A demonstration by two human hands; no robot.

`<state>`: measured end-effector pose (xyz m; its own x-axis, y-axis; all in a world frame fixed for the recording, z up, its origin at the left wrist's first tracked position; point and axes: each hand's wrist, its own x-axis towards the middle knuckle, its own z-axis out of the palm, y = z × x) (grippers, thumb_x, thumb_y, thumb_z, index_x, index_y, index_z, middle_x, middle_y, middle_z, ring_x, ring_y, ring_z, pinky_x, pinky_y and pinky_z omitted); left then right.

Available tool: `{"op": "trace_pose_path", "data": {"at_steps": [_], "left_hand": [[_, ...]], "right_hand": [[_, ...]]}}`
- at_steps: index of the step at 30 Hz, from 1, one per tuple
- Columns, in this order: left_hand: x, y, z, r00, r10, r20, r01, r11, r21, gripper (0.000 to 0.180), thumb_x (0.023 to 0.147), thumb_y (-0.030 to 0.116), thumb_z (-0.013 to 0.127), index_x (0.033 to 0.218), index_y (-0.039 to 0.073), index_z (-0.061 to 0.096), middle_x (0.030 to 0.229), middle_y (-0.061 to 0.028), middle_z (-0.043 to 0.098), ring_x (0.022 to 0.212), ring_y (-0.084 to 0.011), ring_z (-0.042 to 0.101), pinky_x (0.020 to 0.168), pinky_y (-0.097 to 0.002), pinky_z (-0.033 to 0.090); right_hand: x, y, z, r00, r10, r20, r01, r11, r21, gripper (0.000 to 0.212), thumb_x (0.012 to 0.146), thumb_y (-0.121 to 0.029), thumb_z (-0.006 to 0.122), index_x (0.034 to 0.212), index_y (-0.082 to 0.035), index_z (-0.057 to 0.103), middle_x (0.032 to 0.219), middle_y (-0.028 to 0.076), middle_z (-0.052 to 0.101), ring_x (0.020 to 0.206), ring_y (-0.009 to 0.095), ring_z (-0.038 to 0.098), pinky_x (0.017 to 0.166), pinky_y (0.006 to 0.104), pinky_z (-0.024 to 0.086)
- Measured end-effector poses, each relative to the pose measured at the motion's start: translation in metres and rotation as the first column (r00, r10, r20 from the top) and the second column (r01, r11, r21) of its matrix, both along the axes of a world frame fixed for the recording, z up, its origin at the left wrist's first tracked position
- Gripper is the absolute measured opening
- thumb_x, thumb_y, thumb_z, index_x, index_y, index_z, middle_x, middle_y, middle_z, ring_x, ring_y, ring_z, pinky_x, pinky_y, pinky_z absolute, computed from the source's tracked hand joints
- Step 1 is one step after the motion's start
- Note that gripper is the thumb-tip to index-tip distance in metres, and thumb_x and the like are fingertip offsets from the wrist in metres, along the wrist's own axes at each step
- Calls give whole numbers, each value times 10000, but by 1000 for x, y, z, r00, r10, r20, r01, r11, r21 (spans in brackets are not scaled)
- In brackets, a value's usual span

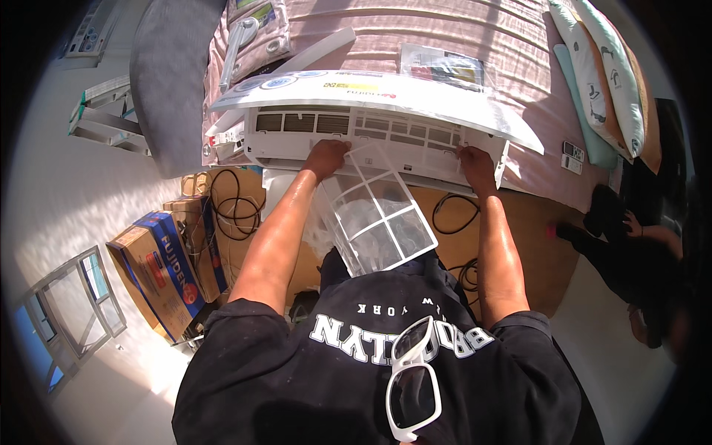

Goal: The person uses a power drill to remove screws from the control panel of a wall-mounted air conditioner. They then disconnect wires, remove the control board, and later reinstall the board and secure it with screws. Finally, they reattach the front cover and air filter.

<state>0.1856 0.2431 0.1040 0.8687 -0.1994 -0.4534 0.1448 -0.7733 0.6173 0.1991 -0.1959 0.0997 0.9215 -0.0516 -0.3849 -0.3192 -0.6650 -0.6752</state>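
Note:
A white split-type air conditioner indoor unit (378,172) lies at the near edge of the bed, its front panel (445,100) swung up. My left hand (325,159) is closed on the upper end of a white-framed mesh air filter (382,215), which hangs slanted down in front of my shirt. Another filter (408,133) sits in the right half of the unit. At that half's right end is my right hand (478,163), fingers bent in at the edge; what they pinch is hidden.
Pink bedding (519,111) lies under the unit, with a plastic-wrapped booklet (443,67) and a remote control (572,157) on it. Cardboard boxes (159,271) stand at left, near a black cable (236,204). A stepladder (111,119) is farther left. Another person (630,237) is at right.

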Motion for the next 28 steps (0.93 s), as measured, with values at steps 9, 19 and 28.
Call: {"op": "trace_pose_path", "data": {"at_steps": [9, 19, 28], "left_hand": [[34, -15, -17, 983, 130, 131, -147, 981, 125, 319, 1051, 365, 695, 1010, 80, 832, 927, -128, 831, 971, -354, 789, 924, -489, 598], [7, -28, 14, 937, 348, -5, -344, 929, 133, 509, 1007, 575, 743, 1010, 73, 829, 909, -121, 832, 990, -343, 795, 954, -472, 602], [21, -25, 10, 936, 351, 5, -346, 919, 191, 613, 984, 668, 733, 934, 67, 842, 966, -186, 826, 1003, -389, 784, 933, -520, 594]], "right_hand": [[47, 3, -16, 926, 231, 298, -104, 916, -388, 417, 1039, -456, 746, 1116, -54, 824, 952, 173, 809, 958, 353, 790, 853, 480, 600], [6, -5, -8, 866, 355, 351, -296, 931, -211, 296, 986, -247, 827, 1223, -92, 740, 1017, 110, 695, 925, 360, 713, 840, 484, 595], [10, 4, -14, 934, 316, 165, -263, 923, -281, 247, 975, -268, 834, 1189, -155, 789, 1081, 95, 742, 1037, 311, 756, 933, 467, 606]]}}
